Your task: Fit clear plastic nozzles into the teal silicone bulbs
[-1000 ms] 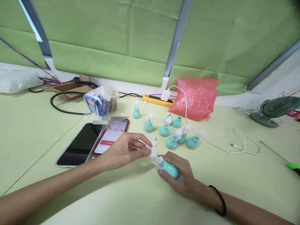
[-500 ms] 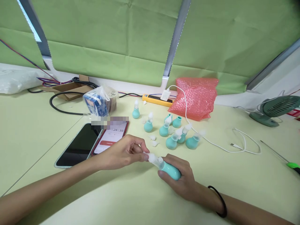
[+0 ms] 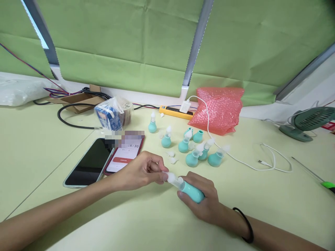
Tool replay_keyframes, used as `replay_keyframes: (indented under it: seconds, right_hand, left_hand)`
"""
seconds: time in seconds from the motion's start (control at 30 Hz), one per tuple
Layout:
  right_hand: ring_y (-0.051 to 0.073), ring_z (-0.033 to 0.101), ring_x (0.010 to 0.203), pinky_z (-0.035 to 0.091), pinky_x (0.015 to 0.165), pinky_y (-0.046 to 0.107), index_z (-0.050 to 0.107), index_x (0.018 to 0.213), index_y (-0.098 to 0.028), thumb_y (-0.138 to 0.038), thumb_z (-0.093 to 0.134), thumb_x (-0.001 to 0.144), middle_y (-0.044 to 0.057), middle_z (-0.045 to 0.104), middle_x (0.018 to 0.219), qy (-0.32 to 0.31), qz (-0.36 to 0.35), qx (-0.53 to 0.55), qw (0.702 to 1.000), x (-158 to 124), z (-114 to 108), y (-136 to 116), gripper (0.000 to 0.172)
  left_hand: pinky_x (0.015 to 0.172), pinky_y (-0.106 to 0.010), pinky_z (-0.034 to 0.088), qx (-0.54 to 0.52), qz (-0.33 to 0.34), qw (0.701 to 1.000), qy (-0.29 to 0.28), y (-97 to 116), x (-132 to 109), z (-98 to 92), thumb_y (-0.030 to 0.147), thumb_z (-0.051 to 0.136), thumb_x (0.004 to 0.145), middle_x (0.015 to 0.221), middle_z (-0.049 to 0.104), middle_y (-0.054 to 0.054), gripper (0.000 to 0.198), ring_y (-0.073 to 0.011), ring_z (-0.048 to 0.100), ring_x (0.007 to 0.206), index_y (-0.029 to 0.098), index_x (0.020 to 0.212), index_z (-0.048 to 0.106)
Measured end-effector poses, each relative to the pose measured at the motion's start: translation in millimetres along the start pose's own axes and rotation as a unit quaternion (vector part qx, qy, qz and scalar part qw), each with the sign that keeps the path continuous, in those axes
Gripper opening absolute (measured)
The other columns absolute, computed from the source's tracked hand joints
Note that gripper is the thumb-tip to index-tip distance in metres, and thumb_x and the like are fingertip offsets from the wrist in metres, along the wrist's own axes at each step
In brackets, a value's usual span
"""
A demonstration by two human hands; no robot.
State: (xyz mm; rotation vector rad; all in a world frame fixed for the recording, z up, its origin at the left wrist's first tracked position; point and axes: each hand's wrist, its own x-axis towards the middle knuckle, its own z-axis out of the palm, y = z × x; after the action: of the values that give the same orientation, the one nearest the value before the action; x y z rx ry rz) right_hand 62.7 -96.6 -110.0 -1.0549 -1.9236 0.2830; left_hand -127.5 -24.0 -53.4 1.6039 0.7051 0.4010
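Note:
My right hand [image 3: 205,195] is wrapped round a teal bulb [image 3: 193,191] that lies tilted, its clear neck and white tip [image 3: 171,177] pointing left. At that tip, the thumb and forefinger of my left hand [image 3: 150,170] are pinched together on the white end. Beyond my hands stand several teal bulbs with clear necks and white tips, one of them [image 3: 192,159] close behind my right hand. Two teal bulbs without necks, one of them [image 3: 198,136] in plain view, are farther back. Small white pieces [image 3: 173,160] lie on the table.
Two phones, one dark [image 3: 87,165] and one lit [image 3: 124,157], lie at the left. Behind are a plastic-wrapped blue pack [image 3: 108,115], a yellow power strip [image 3: 172,112] and a pink bubble-wrap bag [image 3: 218,109]. A white cable [image 3: 243,163], screwdriver [image 3: 328,184] and green fan [image 3: 311,118] are at right.
Both hands and the held bulb have shifted very slightly right in the view, along with the rest of the scene. Their grips look the same.

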Motion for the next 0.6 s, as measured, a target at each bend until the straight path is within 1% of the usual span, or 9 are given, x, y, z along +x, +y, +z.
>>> replay_keyframes:
  seconds: [0.1, 0.17, 0.33, 0.47, 0.6]
  right_hand:
    - [0.012, 0.043, 0.050, 0.036, 0.045, 0.024, 0.055, 0.080, -0.018, -0.019, 0.053, 0.072, 0.000, 0.047, 0.058, -0.008, 0.023, -0.001, 1.000, 0, -1, 0, 0.008]
    - [0.012, 0.042, 0.049, 0.035, 0.044, 0.024, 0.055, 0.076, -0.018, -0.021, 0.052, 0.072, -0.001, 0.045, 0.056, -0.012, 0.032, -0.005, 0.999, 1, -1, 0, 0.006]
    - [0.011, 0.040, 0.048, 0.034, 0.043, 0.023, 0.055, 0.075, -0.017, -0.022, 0.051, 0.073, -0.001, 0.044, 0.054, -0.012, 0.036, -0.001, 0.999, 2, -3, -2, 0.006]
    - [0.012, 0.040, 0.048, 0.034, 0.043, 0.024, 0.054, 0.073, -0.017, -0.022, 0.051, 0.074, -0.001, 0.044, 0.054, -0.011, 0.040, 0.002, 0.999, 4, -3, -3, 0.005]
    - [0.012, 0.039, 0.049, 0.033, 0.044, 0.024, 0.053, 0.073, -0.017, -0.021, 0.051, 0.074, -0.001, 0.043, 0.055, -0.008, 0.044, -0.006, 0.999, 3, -3, -3, 0.004]
  left_hand:
    - [0.059, -0.022, 0.046, -0.039, -0.002, 0.999, 0.023, -4, 2, 4.1, 0.026, 0.062, 0.069, 0.063, 0.063, -0.002, 0.016, -0.0103, 0.057, 0.058, 0.010, 0.070, 0.057]
    - [0.059, -0.022, 0.047, -0.059, 0.003, 0.998, 0.036, -5, 2, 6.5, 0.026, 0.063, 0.068, 0.062, 0.064, -0.002, 0.017, -0.0105, 0.058, 0.057, 0.010, 0.070, 0.058]
    - [0.057, -0.022, 0.048, -0.094, -0.002, 0.994, 0.047, -4, 3, 10.0, 0.027, 0.066, 0.065, 0.060, 0.064, -0.002, 0.019, -0.0103, 0.058, 0.055, 0.010, 0.066, 0.059]
    - [0.055, -0.021, 0.047, -0.099, 0.000, 0.993, 0.071, -3, 1, 14.0, 0.028, 0.068, 0.062, 0.061, 0.065, -0.003, 0.021, -0.0104, 0.057, 0.055, 0.010, 0.064, 0.058]
    - [0.055, -0.020, 0.046, -0.107, 0.012, 0.990, 0.095, -4, 1, 18.1, 0.026, 0.066, 0.065, 0.059, 0.064, -0.002, 0.019, -0.0097, 0.057, 0.054, 0.010, 0.062, 0.057]
